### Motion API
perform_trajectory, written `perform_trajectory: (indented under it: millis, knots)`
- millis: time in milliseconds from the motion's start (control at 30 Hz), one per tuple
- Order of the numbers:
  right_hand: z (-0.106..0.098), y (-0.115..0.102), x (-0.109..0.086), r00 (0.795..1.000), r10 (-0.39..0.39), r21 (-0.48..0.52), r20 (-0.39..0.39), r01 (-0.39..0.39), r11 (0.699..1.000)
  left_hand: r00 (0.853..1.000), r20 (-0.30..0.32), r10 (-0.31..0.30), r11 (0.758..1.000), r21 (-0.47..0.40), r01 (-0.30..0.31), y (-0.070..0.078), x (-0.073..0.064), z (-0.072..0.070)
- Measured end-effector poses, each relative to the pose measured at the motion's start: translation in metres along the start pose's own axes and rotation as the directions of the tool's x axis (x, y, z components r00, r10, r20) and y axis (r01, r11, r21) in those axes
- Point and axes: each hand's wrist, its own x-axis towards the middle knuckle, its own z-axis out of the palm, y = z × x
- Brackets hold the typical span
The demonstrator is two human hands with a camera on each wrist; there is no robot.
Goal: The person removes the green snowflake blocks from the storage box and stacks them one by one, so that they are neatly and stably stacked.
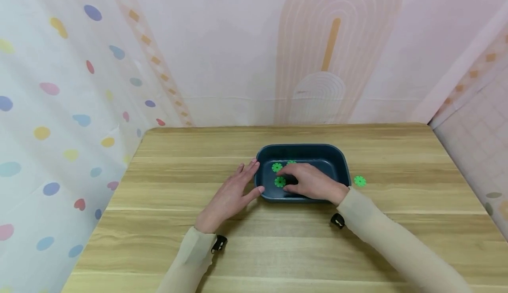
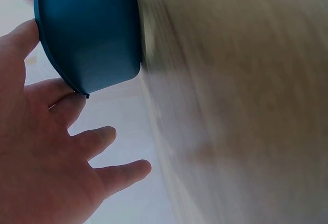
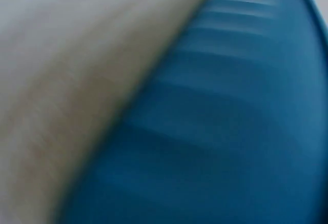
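Observation:
A dark blue rectangular tub stands on the table, with green notched discs lying on its floor. One green disc lies by the thumb and forefinger of my right hand, which reaches down inside the tub. Those two fingertips stand apart, and no grip on the disc shows. Close by lie another green disc and a third disc, partly hidden by the hand. My left hand touches the tub's left end, its fingers extended along the rim. In the right wrist view only the tub's blurred side wall fills the frame.
Right of the tub, a single green disc lies on the wooden table. A patterned curtain hangs behind the table and along its left side.

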Motion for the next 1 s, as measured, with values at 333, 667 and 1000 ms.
perform_trajectory:
  millis: [333, 667, 1000]
  knots:
    - [-0.053, -0.015, -0.005, 0.999, -0.049, -0.111, -0.01, 0.048, 0.993, 0.999, -0.013, -0.029, 0.999, 0.013, 0.029, 0.001, 0.0, 0.0]
    - [-0.065, -0.002, 0.023, 0.998, -0.025, -0.133, 0.058, 0.032, 0.991, 0.999, -0.004, -0.04, 0.999, 0.002, 0.04, -0.001, 0.0, 0.0]
    - [-0.055, 0.007, 0.044, 0.992, -0.049, -0.153, 0.115, 0.066, 0.986, 0.999, -0.004, -0.049, 0.999, 0.0, 0.049, 0.0, -0.004, 0.001]
